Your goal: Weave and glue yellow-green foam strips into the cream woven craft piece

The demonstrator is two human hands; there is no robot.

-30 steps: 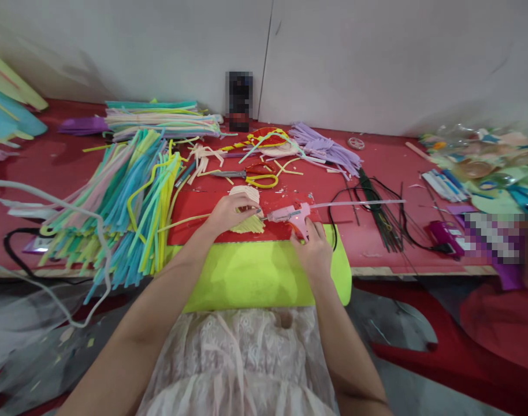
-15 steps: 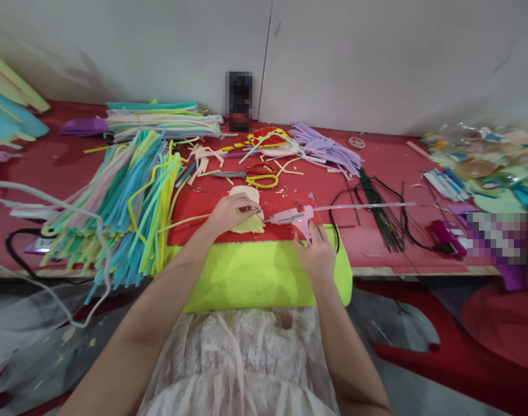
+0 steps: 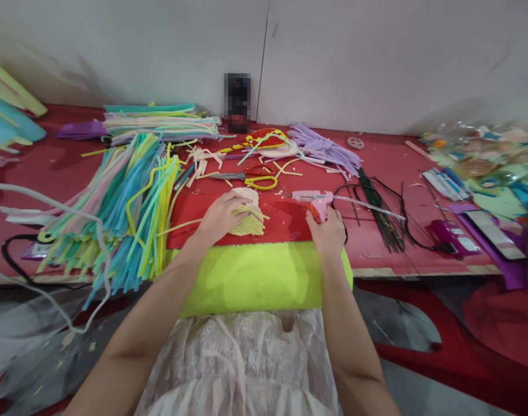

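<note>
My left hand (image 3: 224,216) is closed on a pale yellow pipe cleaner (image 3: 183,226), one end of which trails left while the other pokes out past my fingertips. Beneath those fingers lies a rounded, ribbed piece (image 3: 250,227), cream at the top and yellow below, made of strips set side by side. My right hand (image 3: 327,232) grips a pink hot glue gun (image 3: 316,200) by its handle, nozzle pointing left and apart from the ribbed piece. A long clear glue stick (image 3: 368,207) sticks out of its back. Both hands are over a red board (image 3: 285,222).
Yellow-handled scissors (image 3: 259,178) lie beyond the board. Bundles of coloured pipe cleaners (image 3: 134,190) are piled at left, with a lilac bundle (image 3: 324,149) at the back. Dark green stems (image 3: 376,216) and a black cord are at right, near a purple box (image 3: 454,238).
My right hand has drawn the glue gun to the right, away from the ribbed piece. My left hand has brought the yellow pipe cleaner across that piece.
</note>
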